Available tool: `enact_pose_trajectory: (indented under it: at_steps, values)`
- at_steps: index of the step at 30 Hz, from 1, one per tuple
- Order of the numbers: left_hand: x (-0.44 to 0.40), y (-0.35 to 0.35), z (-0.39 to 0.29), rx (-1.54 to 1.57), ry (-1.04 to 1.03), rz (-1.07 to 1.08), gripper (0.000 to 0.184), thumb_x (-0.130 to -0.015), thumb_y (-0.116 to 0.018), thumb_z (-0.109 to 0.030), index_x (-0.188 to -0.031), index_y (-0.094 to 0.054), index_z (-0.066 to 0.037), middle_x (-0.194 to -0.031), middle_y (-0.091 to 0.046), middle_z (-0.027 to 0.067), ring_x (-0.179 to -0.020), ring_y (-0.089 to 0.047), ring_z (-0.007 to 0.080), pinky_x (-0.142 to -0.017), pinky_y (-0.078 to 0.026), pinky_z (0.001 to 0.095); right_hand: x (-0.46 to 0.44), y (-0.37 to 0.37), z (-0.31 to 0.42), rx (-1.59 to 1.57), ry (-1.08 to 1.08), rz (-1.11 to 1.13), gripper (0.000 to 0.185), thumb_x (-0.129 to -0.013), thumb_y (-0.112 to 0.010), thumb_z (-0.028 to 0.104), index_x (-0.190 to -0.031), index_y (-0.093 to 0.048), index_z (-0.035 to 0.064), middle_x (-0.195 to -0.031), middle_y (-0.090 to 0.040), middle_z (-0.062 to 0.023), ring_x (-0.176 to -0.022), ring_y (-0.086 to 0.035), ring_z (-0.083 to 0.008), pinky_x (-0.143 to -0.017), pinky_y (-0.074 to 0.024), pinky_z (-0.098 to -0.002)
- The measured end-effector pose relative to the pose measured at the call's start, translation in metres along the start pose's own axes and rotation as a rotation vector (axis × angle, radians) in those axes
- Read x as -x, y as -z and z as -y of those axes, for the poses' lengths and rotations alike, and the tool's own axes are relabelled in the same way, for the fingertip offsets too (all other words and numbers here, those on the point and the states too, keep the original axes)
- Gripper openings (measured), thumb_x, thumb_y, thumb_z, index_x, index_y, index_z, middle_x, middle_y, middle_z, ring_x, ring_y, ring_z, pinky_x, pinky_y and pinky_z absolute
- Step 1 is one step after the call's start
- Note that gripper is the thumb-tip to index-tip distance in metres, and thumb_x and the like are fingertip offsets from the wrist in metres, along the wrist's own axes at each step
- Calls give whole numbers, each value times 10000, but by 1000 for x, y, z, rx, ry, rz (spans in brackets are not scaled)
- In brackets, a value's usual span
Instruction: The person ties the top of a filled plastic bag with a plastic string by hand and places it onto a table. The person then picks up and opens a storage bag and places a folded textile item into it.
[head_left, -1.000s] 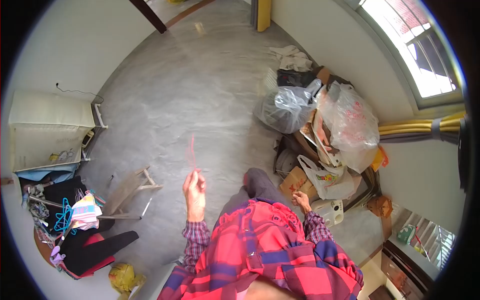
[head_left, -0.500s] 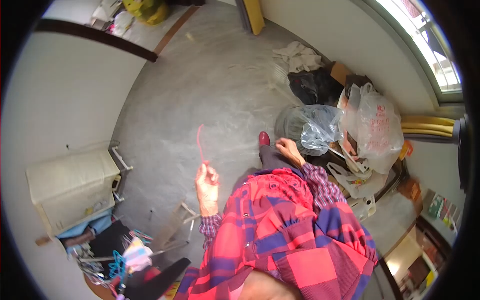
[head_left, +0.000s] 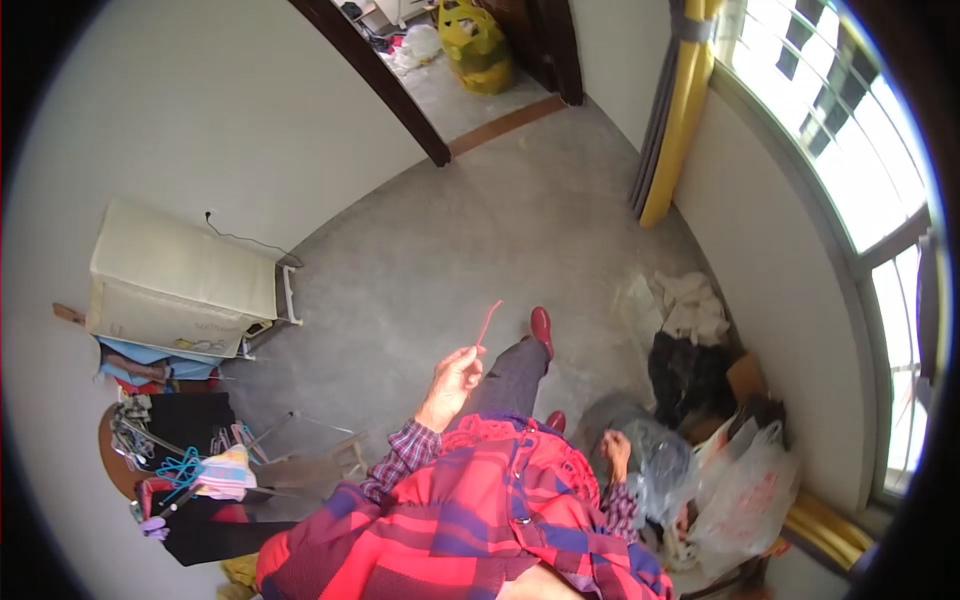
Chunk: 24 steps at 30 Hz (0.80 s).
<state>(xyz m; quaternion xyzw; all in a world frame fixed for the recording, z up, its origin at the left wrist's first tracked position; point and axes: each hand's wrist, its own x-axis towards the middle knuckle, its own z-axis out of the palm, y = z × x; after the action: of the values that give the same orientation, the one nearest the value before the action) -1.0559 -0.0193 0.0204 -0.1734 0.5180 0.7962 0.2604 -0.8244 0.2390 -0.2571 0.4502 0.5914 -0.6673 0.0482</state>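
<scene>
My left hand (head_left: 452,385) is closed in a pinch on a thin red string (head_left: 489,322), which sticks up from the fingertips over the grey floor. In front of my body on the other side is my right hand (head_left: 615,452), its fingers curled inward. Whatever those fingers hold, if anything, is hidden. Close beside the right hand lies a large grey, see-through plastic bag (head_left: 665,465); I cannot tell whether the hand touches it. My red shoe (head_left: 541,328) is set forward on the floor.
White plastic bags (head_left: 745,490), a black bag (head_left: 683,382) and a pale cloth (head_left: 692,308) are heaped along the window wall. To the left stand a cream-covered cabinet (head_left: 185,270) and hangers (head_left: 180,467). A doorway ahead shows a yellow bag (head_left: 475,50).
The view has turned and moved toward the doorway. My left hand still holds the string, now nearer my body's middle. The bag heap has shifted lower right in view.
</scene>
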Motion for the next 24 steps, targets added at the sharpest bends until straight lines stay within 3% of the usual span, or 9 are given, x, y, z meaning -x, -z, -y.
enact_pose_trajectory:
  at_steps: [3, 8, 12, 16, 18, 20, 22, 24]
  values:
    - [-55, -16, -3, 6, 46, 28, 196, -843, -509, -193, -909, -538, -10, -641, -512, 5, -521, -432, 56, -446, -313, 158, -25, 17, -25, -30, -135, -53, 158, -743, -545, 133, -799, -592, -7, -579, -542, -38, -468, -485, -94, -412, -381, -235]
    - [-150, -40, -20, 13, 103, 63, 202, -848, -491, -196, -933, -521, -15, -656, -480, -6, -532, -394, 54, -448, -295, 163, -66, 27, 10, -192, -1, 36, 144, -731, -536, 171, -708, -589, 39, -566, -524, -23, -465, -496, -134, -412, -393, -277]
    - [-225, -74, -59, 90, 83, 21, 202, -847, -493, -200, -933, -528, -20, -656, -486, -7, -527, -400, 51, -444, -302, 165, -170, 68, 43, 98, 154, 62, 148, -730, -535, 177, -698, -584, 42, -564, -523, -25, -465, -497, -138, -413, -393, -281]
    - [-272, -94, -112, 166, 10, -37, 199, -823, -525, -180, -915, -544, -5, -631, -508, 9, -493, -427, 68, -424, -313, 177, -215, 91, 66, 387, 231, 119, 152, -729, -534, 184, -688, -579, 45, -561, -521, -26, -466, -498, -143, -414, -394, -285]
    - [-302, -101, -118, 189, 5, -88, 194, -806, -551, -169, -897, -556, 2, -618, -512, 15, -482, -428, 72, -417, -307, 182, -253, 84, 62, 483, 280, 150, 155, -729, -534, 187, -684, -577, 46, -560, -520, -27, -467, -499, -145, -414, -394, -287]
    - [-328, -106, -128, 233, 2, -64, 194, -830, -517, -181, -909, -548, -6, -620, -513, 27, -475, -427, 82, -424, -323, 195, -280, -47, 90, 576, 339, 178, 157, -728, -533, 191, -679, -574, 47, -558, -519, -28, -467, -499, -148, -415, -395, -289]
    - [-351, -114, -145, 260, -20, -71, 190, -817, -533, -170, -901, -546, -1, -617, -514, 30, -469, -425, 81, -418, -316, 191, -338, -97, 118, 675, 393, 203, 160, -728, -533, 194, -674, -572, 49, -557, -518, -28, -468, -500, -150, -415, -395, -291]
    - [-377, -123, -158, 301, -36, -96, 193, -806, -549, -170, -886, -542, 5, -608, -506, 32, -454, -413, 81, -406, -301, 189, -338, -26, 88, 776, 444, 225, 163, -727, -532, 197, -669, -569, 50, -556, -517, -29, -468, -500, -152, -416, -395, -293]
